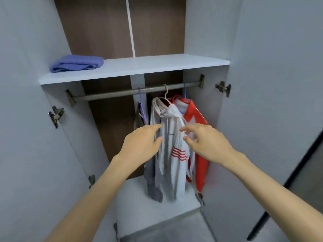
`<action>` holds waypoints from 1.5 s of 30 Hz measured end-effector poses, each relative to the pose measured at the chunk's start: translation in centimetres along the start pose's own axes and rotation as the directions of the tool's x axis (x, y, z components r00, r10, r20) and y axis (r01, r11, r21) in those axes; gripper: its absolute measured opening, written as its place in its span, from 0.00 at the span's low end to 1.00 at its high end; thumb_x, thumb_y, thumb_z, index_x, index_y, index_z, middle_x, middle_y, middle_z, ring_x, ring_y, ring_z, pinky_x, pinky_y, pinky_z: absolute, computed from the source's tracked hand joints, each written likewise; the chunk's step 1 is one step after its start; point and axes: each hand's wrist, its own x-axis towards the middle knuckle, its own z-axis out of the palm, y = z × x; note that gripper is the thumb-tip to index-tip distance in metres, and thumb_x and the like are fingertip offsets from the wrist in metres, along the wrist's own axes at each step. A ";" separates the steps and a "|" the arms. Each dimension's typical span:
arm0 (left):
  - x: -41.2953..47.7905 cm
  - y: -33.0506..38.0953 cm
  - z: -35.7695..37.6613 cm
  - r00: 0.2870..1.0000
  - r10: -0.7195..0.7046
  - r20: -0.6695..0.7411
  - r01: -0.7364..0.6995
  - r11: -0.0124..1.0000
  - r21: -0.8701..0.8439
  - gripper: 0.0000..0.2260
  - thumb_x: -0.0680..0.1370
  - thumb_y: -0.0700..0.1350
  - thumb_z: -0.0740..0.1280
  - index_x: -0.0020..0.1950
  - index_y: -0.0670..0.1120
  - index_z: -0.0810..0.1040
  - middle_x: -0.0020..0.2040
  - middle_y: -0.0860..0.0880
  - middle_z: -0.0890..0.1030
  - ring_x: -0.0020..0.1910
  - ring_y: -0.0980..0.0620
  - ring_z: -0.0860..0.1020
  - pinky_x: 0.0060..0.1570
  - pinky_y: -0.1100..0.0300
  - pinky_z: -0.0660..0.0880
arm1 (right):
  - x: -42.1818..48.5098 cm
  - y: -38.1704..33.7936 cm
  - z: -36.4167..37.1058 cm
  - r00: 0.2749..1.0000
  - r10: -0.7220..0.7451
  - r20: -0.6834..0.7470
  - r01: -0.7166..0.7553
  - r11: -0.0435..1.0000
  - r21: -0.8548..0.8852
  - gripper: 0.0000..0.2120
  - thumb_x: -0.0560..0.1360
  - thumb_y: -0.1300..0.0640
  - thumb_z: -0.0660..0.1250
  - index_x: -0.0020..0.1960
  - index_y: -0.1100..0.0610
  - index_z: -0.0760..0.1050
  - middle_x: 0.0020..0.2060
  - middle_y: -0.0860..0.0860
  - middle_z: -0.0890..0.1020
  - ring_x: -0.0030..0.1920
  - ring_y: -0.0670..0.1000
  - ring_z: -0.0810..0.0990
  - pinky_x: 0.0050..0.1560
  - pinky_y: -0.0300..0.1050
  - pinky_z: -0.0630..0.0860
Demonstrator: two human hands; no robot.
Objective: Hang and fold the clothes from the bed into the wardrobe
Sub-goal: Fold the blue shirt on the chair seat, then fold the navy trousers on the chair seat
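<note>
- An open grey wardrobe (201, 32) fills the view, its shelf (157, 65) above a rail (113, 93).
- A white hoodie (173, 165) hangs on the rail, between a red jacket (201, 163) and a grey garment (152, 182).
- A folded blue cloth (76, 63) lies at the shelf's left end.
- The left hand (139, 145) and the right hand (209, 142) reach to the hoodie's two sides, fingers loosely spread, gripping nothing.

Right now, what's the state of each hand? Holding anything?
Left hand: open, fingers straight at the left edge of the white hoodie, not gripping it.
Right hand: open, fingers loosely curled by the hoodie, holding nothing.
</note>
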 end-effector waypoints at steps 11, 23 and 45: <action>-7.1 18.8 7.8 0.860 0.460 0.220 -0.438 0.888 -0.143 0.23 0.81 0.53 0.59 0.76 0.54 0.61 0.68 0.49 0.73 0.66 0.46 0.72 0.59 0.51 0.72 | -25.3 7.2 -4.8 0.889 0.456 -0.033 -0.455 0.875 -0.166 0.15 0.79 0.50 0.59 0.66 0.44 0.71 0.59 0.43 0.78 0.57 0.50 0.77 0.44 0.43 0.70; -22.4 43.6 14.6 0.448 0.822 0.352 -0.739 0.562 -0.370 0.22 0.82 0.53 0.57 0.76 0.53 0.60 0.66 0.50 0.74 0.65 0.47 0.72 0.53 0.53 0.71 | -57.7 9.6 -10.0 0.468 0.874 -0.129 -0.883 0.468 -0.033 0.15 0.79 0.54 0.61 0.64 0.48 0.73 0.58 0.45 0.79 0.51 0.50 0.78 0.46 0.44 0.73; -51.9 69.7 33.0 -0.300 0.813 0.499 -0.712 0.158 -0.685 0.19 0.79 0.46 0.59 0.70 0.50 0.68 0.64 0.47 0.75 0.58 0.44 0.75 0.52 0.47 0.75 | -96.2 8.9 -1.5 -0.457 0.888 -0.061 -0.854 -0.418 0.310 0.19 0.76 0.60 0.63 0.67 0.56 0.72 0.65 0.54 0.72 0.64 0.57 0.71 0.59 0.51 0.71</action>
